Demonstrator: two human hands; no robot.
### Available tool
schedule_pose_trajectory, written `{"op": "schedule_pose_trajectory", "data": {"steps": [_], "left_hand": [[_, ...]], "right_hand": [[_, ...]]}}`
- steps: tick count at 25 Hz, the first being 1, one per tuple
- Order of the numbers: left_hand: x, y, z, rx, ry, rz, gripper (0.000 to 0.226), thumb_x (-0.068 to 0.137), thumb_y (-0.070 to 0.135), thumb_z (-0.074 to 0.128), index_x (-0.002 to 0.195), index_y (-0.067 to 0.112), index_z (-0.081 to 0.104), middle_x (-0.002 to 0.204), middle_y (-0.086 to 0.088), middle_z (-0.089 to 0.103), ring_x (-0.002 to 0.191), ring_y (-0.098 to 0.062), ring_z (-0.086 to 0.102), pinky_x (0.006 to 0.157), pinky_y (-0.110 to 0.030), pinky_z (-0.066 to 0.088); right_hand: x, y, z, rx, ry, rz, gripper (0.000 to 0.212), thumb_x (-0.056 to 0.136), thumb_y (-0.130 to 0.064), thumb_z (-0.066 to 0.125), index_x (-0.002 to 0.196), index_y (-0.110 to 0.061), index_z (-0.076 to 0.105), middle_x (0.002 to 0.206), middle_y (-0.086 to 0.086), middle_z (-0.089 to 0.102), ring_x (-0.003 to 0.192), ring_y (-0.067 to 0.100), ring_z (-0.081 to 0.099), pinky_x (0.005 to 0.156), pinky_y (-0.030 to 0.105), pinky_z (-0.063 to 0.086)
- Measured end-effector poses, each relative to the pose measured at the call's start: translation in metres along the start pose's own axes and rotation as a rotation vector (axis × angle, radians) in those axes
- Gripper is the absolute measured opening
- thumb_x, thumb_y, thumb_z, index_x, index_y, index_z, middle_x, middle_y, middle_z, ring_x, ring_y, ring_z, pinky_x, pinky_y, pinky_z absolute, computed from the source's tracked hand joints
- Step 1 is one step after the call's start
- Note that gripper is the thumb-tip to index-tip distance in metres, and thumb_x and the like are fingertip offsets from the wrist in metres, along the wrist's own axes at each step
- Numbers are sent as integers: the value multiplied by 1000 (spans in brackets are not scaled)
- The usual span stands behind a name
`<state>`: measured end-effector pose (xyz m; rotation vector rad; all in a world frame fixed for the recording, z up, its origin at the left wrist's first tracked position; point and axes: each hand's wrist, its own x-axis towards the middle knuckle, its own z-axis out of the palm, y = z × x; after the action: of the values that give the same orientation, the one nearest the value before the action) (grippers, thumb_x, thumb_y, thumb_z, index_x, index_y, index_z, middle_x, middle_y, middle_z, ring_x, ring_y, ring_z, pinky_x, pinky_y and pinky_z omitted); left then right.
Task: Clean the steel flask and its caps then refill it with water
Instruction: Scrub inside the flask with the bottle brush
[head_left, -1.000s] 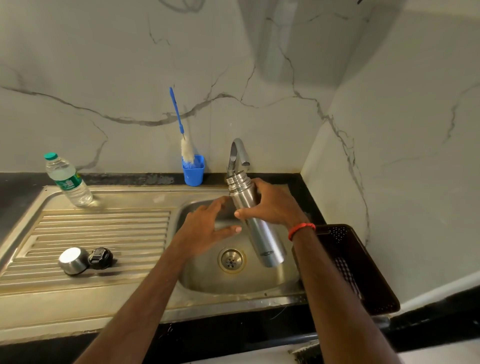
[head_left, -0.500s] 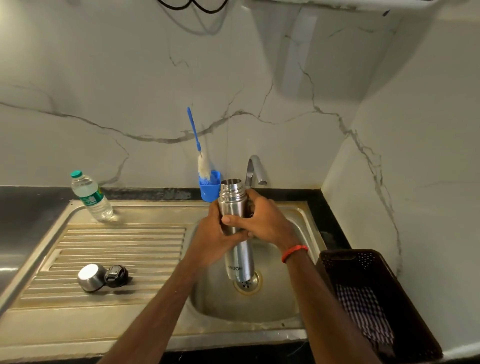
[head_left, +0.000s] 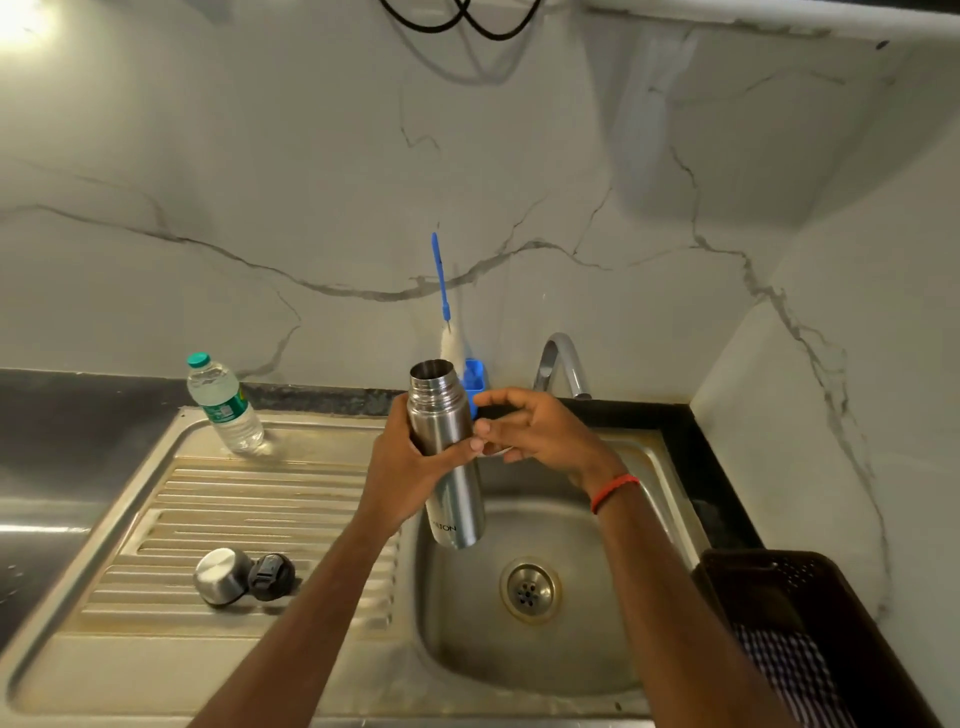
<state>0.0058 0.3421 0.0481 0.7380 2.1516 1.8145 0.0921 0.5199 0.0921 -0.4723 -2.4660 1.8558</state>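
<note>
The steel flask stands upright in the air over the left part of the sink basin, its mouth open. My left hand is wrapped around its middle. My right hand hovers just right of the flask with its fingers spread and nothing in it, one fingertip close to the flask's side. On the ribbed drainboard to the left lie the steel cap and the black inner cap, side by side.
A curved tap rises behind the basin. A blue cup with a bottle brush stands against the marble wall. A plastic water bottle rests on the drainboard's far end. A dark basket with checked cloth sits right.
The flask went from tilted under the tap in my right hand to upright in my left hand. My right hand has let go and opened beside it.
</note>
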Motion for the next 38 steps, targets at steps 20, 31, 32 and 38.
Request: {"op": "schedule_pose_trajectory", "data": {"steps": [20,31,32,38], "left_hand": [[45,-47,-64,95,-33,-29,89,63,26,95,136,23,44,116,11,66,100,-4,66,80,-17,53],[54,-59,-58,97,-116,-61,87,64,21,95,132,32,41,111,22,64,97,12,62,74,-6,50],[54,-59,-56,97,-120,-62,87,63,21,95,132,30,42,111,20,64,98,11,62,74,-6,50],[54,-56,-52,109,-136,-54,87,62,24,96,130,28,42,107,20,65,94,12,63,71,-5,49]], "right_hand": [[228,-62,-4,-774,518,-53,32,98,-39,50,106,-16,70,99,7,72,88,27,68,77,36,56],[227,-96,-39,-656,621,-183,26,93,-31,58,92,-9,70,85,9,72,72,24,71,75,42,61],[224,-104,-41,-695,632,-199,26,94,-32,56,92,-9,69,87,10,71,75,25,71,76,43,61],[211,-119,-46,-777,655,-274,31,102,-33,51,103,-5,66,95,11,68,87,22,64,82,31,53]]}}
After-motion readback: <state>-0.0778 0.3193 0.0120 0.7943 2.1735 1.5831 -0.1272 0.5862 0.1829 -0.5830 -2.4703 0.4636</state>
